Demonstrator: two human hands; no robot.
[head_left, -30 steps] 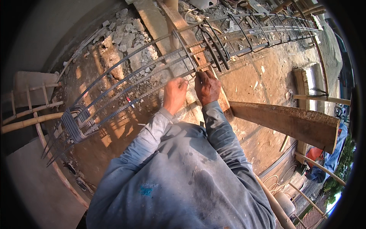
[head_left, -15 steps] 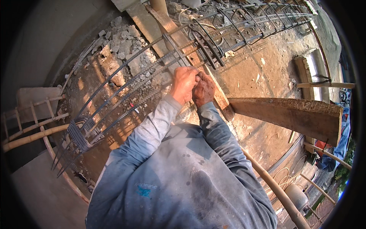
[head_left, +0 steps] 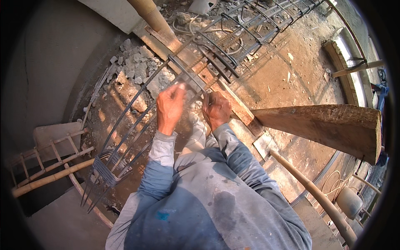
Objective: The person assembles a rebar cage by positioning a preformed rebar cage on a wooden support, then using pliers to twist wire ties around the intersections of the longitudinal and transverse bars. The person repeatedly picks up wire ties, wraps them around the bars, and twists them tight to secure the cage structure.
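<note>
My left hand (head_left: pixel 170 107) is held over the long ribbed steel bars (head_left: pixel 137 98), its fingers curled in and their tips blurred. My right hand (head_left: pixel 217 110) is closed beside the near end of a square steel stirrup (head_left: pixel 185 71) that crosses the bars. Whatever lies between the fingers of either hand is too small or hidden to make out. Just beyond, a pair of pincers (head_left: pixel 221 62) with two long dark handles hangs at the bars. A wooden plank (head_left: pixel 237 102) runs beneath the bars, next to my right hand.
Several bunched stirrups (head_left: pixel 109 168) hang at the bars' near left end. The tied cage (head_left: pixel 266 29) continues to the far right. A thick board (head_left: pixel 325 127) juts out at right, above a bamboo pole (head_left: pixel 312 191). Broken concrete (head_left: pixel 139 68) and a bamboo ladder (head_left: pixel 54 156) lie left.
My hands, together before, have come apart; the left has moved left and the right slightly down. The whole view has shifted and turned a little.
</note>
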